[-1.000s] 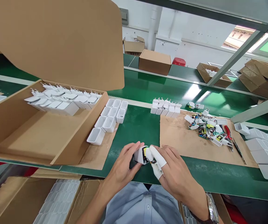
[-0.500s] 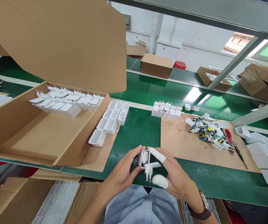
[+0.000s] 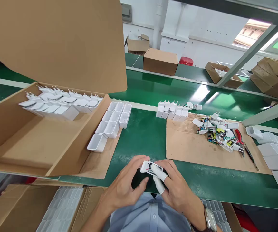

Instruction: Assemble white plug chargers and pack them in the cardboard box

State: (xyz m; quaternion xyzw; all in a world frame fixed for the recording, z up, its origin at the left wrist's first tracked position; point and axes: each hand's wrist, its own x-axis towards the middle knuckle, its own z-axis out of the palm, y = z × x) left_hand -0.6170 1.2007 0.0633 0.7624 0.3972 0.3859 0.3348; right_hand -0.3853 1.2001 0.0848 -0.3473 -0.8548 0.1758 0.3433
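A white plastic charger case (image 3: pixel 145 166) is held low over the bench, its opening facing up with dark parts and a bit of red showing inside. My left hand (image 3: pixel 123 180) curls round its left end, fingertips at the far edge and thumb on the near side. White finger cots cover the index finger and thumb of my right hand (image 3: pixel 177 187). That index finger presses over the opening, while the thumb closes in from below at the right end. The two-pin plug cap is not distinguishable now, hidden by the right fingers.
An open cardboard box (image 3: pixel 78 141) at left holds rows of plug chargers. Beside it stand empty white cases (image 3: pixel 97 142). On a cardboard sheet (image 3: pixel 179 145) at right lie piled circuit boards (image 3: pixel 217 132), red-handled pliers (image 3: pixel 239 137) and tweezers (image 3: pixel 251 157). More cases (image 3: pixel 271 154) stand far right.
The case has tipped and turned between my hands. My right index finger and thumb, spread apart before, have closed in on it. The two-pin plug cap has gone from sight.
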